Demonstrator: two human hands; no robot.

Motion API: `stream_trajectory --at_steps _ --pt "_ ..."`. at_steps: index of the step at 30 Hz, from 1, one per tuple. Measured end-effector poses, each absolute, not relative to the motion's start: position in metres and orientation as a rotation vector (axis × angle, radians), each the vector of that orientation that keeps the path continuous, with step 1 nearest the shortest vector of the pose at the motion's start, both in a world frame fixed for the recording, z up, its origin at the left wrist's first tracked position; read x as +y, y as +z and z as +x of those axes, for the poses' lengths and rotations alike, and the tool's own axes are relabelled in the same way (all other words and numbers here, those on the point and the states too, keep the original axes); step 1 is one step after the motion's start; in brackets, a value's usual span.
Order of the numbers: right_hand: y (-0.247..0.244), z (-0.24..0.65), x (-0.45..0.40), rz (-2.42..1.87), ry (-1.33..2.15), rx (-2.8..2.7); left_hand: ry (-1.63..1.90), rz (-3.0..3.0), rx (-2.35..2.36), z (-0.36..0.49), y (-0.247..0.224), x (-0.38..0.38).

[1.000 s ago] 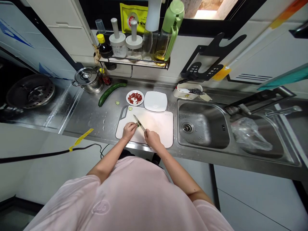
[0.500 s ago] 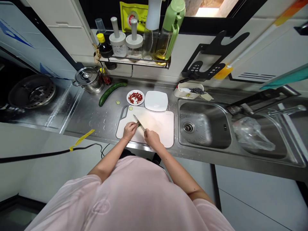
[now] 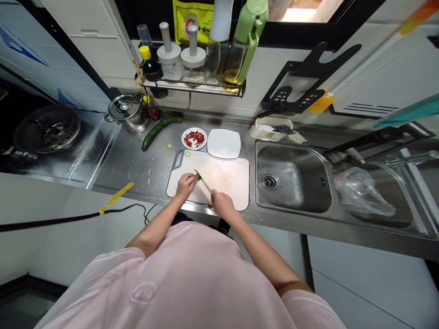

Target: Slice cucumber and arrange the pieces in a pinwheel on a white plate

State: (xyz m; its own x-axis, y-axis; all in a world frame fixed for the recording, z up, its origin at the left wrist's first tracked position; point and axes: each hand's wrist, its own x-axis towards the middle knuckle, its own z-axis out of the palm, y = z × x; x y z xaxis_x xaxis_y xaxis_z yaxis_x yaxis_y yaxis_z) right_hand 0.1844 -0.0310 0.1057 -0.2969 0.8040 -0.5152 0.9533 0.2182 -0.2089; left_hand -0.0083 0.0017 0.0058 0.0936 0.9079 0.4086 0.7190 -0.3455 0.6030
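My left hand [image 3: 186, 185] is closed at the left part of the white cutting board [image 3: 236, 180], fingertips pinching a small dark green piece of cucumber [image 3: 199, 177], mostly hidden by the fingers. My right hand [image 3: 222, 203] is wrapped round the handle of a knife [image 3: 205, 183]. Its blade slants up and left, the tip end at the green piece. A pale round cucumber slice [image 3: 187, 154] lies near the board's upper left corner. Beyond the board stand a small plate [image 3: 184, 145] of chopped red bits and a white square plate [image 3: 224, 143].
A long cucumber [image 3: 158, 130] lies on the steel counter at left, with cut ends [image 3: 169, 145] nearby. A lidded pot [image 3: 127, 114] stands behind. To the right is a sink [image 3: 291, 178]; a wall rack [image 3: 195, 87] of bottles and jars hangs above.
My right hand has drawn the knife slightly right and toward me, so the blade tip sits closer to my left fingertips. My left hand stays nearly in place on the green piece.
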Motion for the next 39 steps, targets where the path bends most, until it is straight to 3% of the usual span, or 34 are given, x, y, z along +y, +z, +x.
stream_trajectory --at_steps 30,39 --pt "0.099 0.141 0.017 1.697 -0.736 2.28 1.115 2.129 1.6 -0.008 0.007 0.003" --pt "0.095 0.165 -0.008 1.666 -0.712 2.255 1.111 2.101 1.618 -0.008 0.007 0.003"
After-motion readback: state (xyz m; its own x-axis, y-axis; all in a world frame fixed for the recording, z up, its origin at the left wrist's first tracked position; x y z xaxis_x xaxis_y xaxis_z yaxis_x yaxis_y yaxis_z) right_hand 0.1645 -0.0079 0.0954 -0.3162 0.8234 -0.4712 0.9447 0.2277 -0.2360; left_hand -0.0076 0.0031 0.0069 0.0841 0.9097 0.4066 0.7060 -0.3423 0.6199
